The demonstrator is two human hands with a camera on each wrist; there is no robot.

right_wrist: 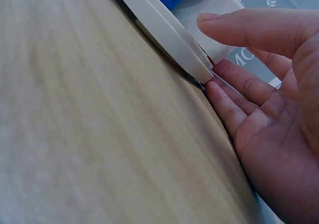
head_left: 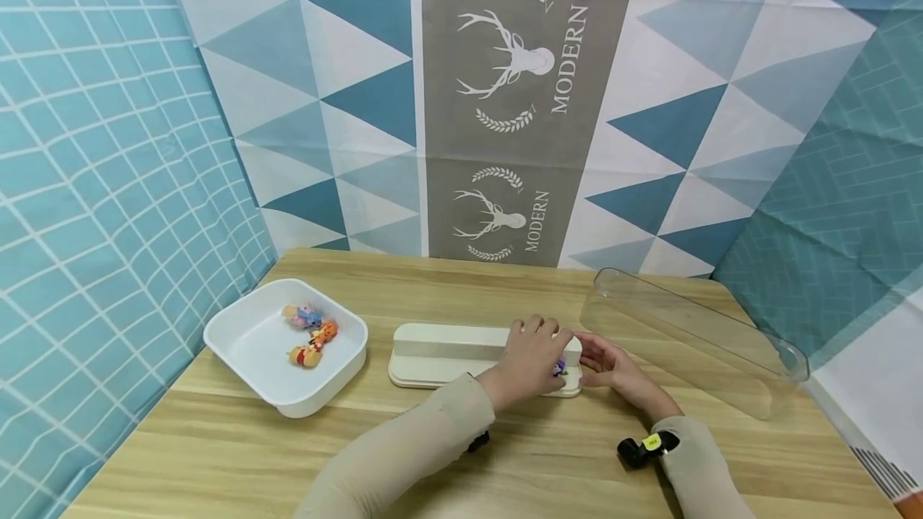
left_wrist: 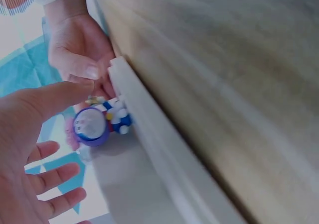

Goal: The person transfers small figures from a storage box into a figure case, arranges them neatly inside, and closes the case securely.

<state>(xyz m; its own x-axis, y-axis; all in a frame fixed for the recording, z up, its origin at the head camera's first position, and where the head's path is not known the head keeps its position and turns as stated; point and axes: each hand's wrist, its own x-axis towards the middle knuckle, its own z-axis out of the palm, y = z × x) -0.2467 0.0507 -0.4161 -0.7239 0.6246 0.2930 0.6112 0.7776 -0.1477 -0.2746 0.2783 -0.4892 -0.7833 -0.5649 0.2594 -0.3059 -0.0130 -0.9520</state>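
Cloth (head_left: pixel 497 150) backs the woodgrain table (head_left: pixel 216 439); empty hands (head_left: pixel 530 363) (head_left: pixel 613 371), loosely extended, at a cream stand (head_left: pixel 440 363).

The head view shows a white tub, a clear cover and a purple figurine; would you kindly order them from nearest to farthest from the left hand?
1. Purple figurine, right at the left hand.
2. Clear cover, to the right.
3. White tub, to the left.
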